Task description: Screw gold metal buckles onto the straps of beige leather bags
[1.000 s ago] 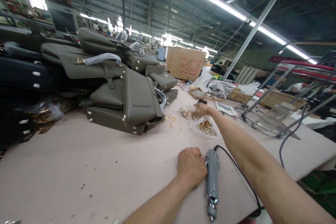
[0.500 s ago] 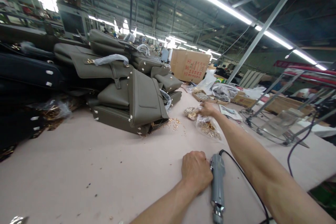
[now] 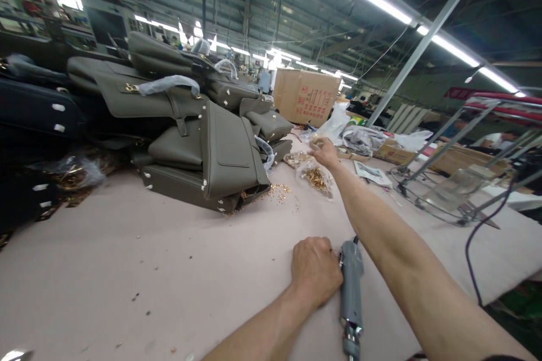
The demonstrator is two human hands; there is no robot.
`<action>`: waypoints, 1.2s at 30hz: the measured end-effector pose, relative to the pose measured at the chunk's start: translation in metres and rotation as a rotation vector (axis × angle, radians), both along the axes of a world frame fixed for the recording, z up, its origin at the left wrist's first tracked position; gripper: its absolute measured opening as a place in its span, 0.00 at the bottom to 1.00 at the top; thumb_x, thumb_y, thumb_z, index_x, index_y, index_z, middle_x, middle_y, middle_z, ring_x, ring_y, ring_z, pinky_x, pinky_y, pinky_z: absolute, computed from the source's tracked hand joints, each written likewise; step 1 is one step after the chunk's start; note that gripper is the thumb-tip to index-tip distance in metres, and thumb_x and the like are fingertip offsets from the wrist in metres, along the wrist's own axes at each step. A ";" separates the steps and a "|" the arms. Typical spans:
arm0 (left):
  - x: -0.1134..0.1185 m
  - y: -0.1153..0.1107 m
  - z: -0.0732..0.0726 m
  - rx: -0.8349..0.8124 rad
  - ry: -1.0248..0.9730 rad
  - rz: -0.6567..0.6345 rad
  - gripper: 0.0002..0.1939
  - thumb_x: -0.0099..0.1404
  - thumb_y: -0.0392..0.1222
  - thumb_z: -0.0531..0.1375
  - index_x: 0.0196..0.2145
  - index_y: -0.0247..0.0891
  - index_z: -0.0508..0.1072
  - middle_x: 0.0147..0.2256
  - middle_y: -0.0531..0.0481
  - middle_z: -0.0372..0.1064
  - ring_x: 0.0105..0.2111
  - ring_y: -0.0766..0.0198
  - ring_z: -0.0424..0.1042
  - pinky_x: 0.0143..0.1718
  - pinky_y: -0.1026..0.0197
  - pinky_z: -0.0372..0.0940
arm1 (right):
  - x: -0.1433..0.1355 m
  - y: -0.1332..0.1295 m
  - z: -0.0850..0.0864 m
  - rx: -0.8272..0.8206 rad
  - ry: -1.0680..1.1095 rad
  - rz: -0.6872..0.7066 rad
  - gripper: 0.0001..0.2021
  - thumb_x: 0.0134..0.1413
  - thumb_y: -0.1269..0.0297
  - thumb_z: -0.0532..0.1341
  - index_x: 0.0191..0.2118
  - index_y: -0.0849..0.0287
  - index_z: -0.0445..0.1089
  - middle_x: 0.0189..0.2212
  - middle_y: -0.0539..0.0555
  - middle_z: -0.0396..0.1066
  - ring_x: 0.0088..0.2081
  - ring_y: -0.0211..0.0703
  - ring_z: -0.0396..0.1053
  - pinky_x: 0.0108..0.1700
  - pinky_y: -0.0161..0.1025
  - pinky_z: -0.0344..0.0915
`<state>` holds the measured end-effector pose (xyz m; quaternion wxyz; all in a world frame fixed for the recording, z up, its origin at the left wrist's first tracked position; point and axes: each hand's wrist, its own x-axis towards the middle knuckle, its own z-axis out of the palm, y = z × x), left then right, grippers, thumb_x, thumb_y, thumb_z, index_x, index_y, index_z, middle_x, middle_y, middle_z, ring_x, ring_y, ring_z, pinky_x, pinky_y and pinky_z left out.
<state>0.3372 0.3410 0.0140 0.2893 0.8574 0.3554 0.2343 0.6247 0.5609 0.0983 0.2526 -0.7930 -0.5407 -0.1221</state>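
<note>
My left hand rests on the pale table, its fingers curled into a fist. Whatever it may hold is hidden beneath. Right beside it lies a grey electric screwdriver, its bit end pointing toward me. My right hand reaches far forward with bent fingers, over a spot where small shiny pieces show; what is in the fingers is too small to make out. Just below that hand sit a clear bag of gold-coloured hardware and a flatter packet of metal parts.
Olive-grey handbags with wrapped handles are heaped at the left, dark bags beside them. Loose gold bits lie near the front bag. A cardboard box stands behind. On the right are a metal frame stand and a cable.
My right hand has moved forward and a little left, away from the packet and bag of hardware. Both bags now lie slightly further left in view. My left hand stays by the screwdriver.
</note>
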 end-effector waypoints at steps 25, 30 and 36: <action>0.004 0.001 0.003 0.025 0.003 -0.003 0.13 0.67 0.43 0.57 0.31 0.40 0.81 0.32 0.45 0.80 0.35 0.53 0.79 0.37 0.57 0.66 | -0.017 -0.124 -0.061 -0.186 -0.101 0.067 0.20 0.56 0.50 0.67 0.47 0.59 0.78 0.41 0.60 0.76 0.41 0.50 0.72 0.44 0.38 0.64; 0.004 0.001 0.002 0.029 0.007 -0.004 0.13 0.67 0.43 0.57 0.32 0.41 0.81 0.32 0.46 0.80 0.35 0.54 0.78 0.35 0.58 0.64 | -0.012 -0.121 -0.063 -0.308 -0.162 -0.036 0.21 0.54 0.55 0.68 0.52 0.59 0.77 0.42 0.63 0.76 0.42 0.53 0.72 0.41 0.38 0.62; 0.005 0.001 0.001 0.022 0.006 -0.010 0.13 0.67 0.44 0.58 0.33 0.41 0.82 0.33 0.46 0.81 0.36 0.54 0.78 0.37 0.58 0.65 | -0.001 -0.121 -0.067 -0.206 -0.074 0.097 0.11 0.44 0.74 0.63 0.35 0.59 0.80 0.30 0.54 0.77 0.34 0.45 0.71 0.35 0.36 0.58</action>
